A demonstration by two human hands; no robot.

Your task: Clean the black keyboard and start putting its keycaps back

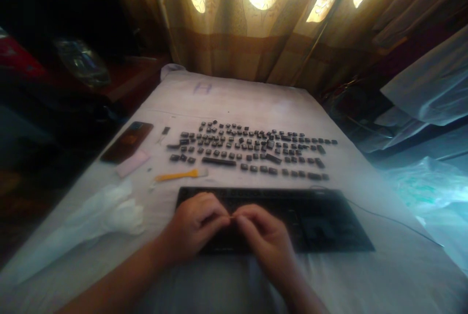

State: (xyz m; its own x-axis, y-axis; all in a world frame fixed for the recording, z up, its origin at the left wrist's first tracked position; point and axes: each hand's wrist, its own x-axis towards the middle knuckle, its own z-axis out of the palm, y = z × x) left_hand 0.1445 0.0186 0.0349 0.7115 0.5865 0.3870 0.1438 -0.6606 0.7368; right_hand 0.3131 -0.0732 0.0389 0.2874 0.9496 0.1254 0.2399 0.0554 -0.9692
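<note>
A black keyboard base point(329, 216) with its keycaps off lies on the white bed sheet, close in front of me. Over its left half, my left hand point(199, 221) and my right hand point(266, 236) meet fingertip to fingertip. Both are closed in a pinch. Something tiny and thin may be between the fingertips, but it is too small to make out. Beyond the keyboard, loose black keycaps point(253, 168) are spread in rough rows, with the long space bar point(218, 161) among them.
A yellow-handled brush point(179, 175) lies left of the keycaps. Further left are a phone point(127, 142), a pink piece point(132, 163) and a crumpled white cloth point(106, 211). A cable point(395, 224) trails off right. Curtains point(237, 46) hang behind.
</note>
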